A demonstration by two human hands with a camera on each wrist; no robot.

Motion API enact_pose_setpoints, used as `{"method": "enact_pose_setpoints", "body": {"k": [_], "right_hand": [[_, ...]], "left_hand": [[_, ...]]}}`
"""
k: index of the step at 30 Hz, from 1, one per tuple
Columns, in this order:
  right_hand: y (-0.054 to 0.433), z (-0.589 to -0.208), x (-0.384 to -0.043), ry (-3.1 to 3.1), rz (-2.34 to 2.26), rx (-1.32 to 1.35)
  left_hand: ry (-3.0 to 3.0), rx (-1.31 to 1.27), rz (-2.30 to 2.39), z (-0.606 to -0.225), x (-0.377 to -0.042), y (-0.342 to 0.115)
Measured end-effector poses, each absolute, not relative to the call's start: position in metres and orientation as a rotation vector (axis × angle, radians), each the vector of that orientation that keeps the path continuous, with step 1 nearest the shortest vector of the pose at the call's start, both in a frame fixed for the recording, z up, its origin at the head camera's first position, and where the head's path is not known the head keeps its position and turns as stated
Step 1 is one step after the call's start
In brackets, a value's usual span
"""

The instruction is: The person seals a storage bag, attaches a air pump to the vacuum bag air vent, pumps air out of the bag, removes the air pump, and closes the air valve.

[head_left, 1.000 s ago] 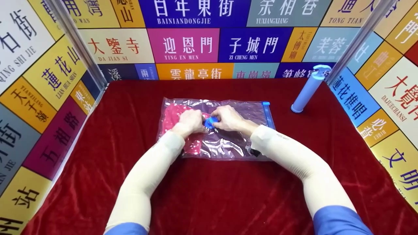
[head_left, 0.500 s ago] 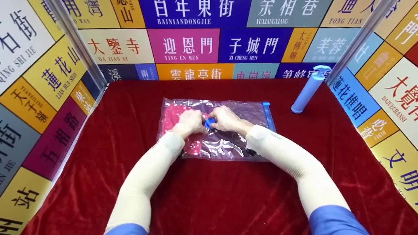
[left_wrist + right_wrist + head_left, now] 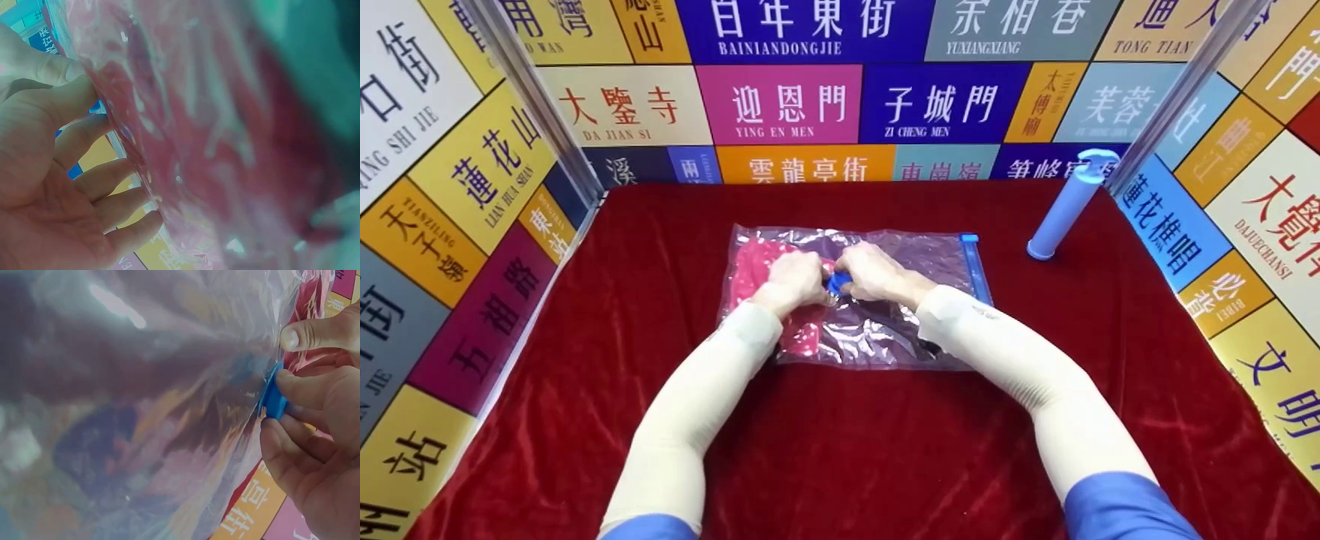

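A clear plastic storage bag lies flat on the table. Inside its left part is a folded pink cloth with white spots. On top sits a round blue valve cap, which my right hand pinches between thumb and fingers; in the right wrist view the cap stands edge-on against the film. My left hand rests on the bag just left of the cap, over the pink cloth. In the left wrist view, that hand has loosely bent fingers with their tips against the plastic.
A blue zip strip closes the bag's right edge. A light blue hand pump stands upright at the back right. Dark red velvet covers the table. Printed sign panels wall in the back and both sides.
My right hand and forearm have shifted slightly left, staying on the blue valve cap, which has also moved a little left. My left hand has stayed nearly in place.
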State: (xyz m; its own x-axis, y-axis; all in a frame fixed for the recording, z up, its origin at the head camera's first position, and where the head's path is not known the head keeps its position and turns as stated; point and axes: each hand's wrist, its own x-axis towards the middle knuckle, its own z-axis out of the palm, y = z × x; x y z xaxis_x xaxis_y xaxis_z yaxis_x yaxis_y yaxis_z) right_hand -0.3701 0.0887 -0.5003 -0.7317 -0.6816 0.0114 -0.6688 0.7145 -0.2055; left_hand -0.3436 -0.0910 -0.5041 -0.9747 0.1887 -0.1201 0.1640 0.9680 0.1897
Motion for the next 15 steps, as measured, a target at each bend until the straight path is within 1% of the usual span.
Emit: {"method": "enact_pose_setpoints", "body": {"k": [9, 11, 15], "right_hand": [[0.0863, -0.4932, -0.3756, 2.748, -0.061, -1.337], [0.0867, -0.4920, -0.3770, 2.738, -0.069, -1.342], [0.0867, -0.4909, -0.3793, 2.733, -0.125, -1.271]], "left_hand": [[2.972, 0.239, 0.298, -0.5033, -0.3422, -0.0914], [2.963, 0.231, 0.307, -0.5028, -0.3420, -0.0913], [2.964, 0.233, 0.306, -0.5026, -0.3421, -0.0905]]}}
